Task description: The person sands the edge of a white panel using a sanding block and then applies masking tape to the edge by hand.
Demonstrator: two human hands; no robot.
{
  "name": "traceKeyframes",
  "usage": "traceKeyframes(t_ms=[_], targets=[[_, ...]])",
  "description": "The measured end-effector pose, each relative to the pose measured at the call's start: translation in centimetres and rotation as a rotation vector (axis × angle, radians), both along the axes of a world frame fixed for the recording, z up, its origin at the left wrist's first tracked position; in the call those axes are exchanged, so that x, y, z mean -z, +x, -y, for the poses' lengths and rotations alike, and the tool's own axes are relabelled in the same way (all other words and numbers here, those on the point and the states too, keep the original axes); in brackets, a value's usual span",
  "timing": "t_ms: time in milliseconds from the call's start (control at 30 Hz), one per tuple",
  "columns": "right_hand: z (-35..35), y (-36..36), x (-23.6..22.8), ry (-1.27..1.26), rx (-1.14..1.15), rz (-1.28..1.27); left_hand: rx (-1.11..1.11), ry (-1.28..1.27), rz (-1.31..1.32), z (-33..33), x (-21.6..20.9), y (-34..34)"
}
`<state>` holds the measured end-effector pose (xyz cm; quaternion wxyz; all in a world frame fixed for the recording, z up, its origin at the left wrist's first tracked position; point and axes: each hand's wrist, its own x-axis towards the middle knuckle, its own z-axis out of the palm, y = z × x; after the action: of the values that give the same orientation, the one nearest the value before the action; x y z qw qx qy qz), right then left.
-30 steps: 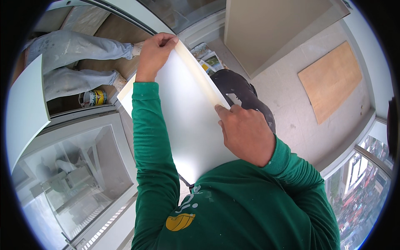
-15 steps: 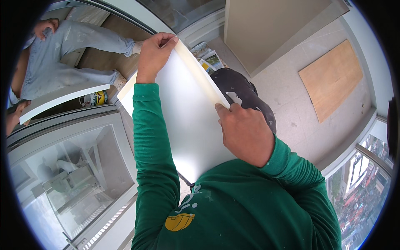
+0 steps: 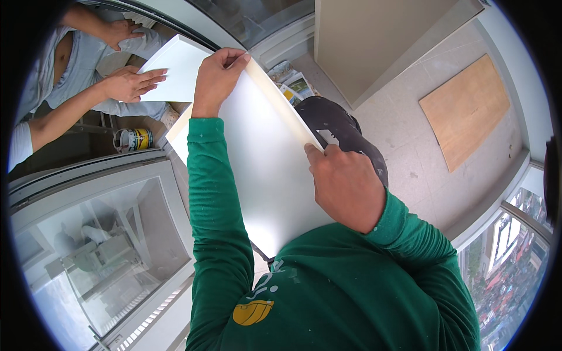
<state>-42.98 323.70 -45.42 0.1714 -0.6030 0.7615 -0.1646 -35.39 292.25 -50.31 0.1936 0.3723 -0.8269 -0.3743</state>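
A white panel leans against my body, with a pale cream strip that looks like masking tape along its right edge. My left hand is closed at the far corner, thumb and fingertips pinching the panel's edge where the strip ends. Lower on that same edge is my right hand, its index finger laid on the rim and the other fingers curled. The right thumb and whatever lies under the palm are hidden.
Across the door frame at left, a co-worker's hand rests on another white panel. A paint bucket stands below it. Newspapers, a tall beige panel and a wooden board are beyond and to the right.
The co-worker has raised and turned the other white panel, bringing it beside my left hand, with a hand laid on its face. My own hands and panel have hardly moved.
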Motion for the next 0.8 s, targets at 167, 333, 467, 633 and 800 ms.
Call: traceKeyframes(t_ms=[167,333,467,633,800], targets=[[0.10,-0.01,-0.06,0.017,-0.005,-0.008,0.006,-0.004,0.032,-0.04,-0.18,-0.05],[0.28,-0.16,-0.07,0.022,-0.004,0.001,-0.005,0.029,0.042,0.17,0.03,-0.05],[0.28,-0.25,-0.25,0.012,-0.011,0.013,0.010,0.052,0.016,-0.16,-0.22,0.03],[0.25,-0.09,0.05,0.044,0.011,0.027,0.006,0.056,-0.002,-0.40,-0.23,0.04],[0.24,-0.17,-0.04,0.057,0.015,0.027,0.020,0.037,-0.012,-0.19,0.01,0.21]])
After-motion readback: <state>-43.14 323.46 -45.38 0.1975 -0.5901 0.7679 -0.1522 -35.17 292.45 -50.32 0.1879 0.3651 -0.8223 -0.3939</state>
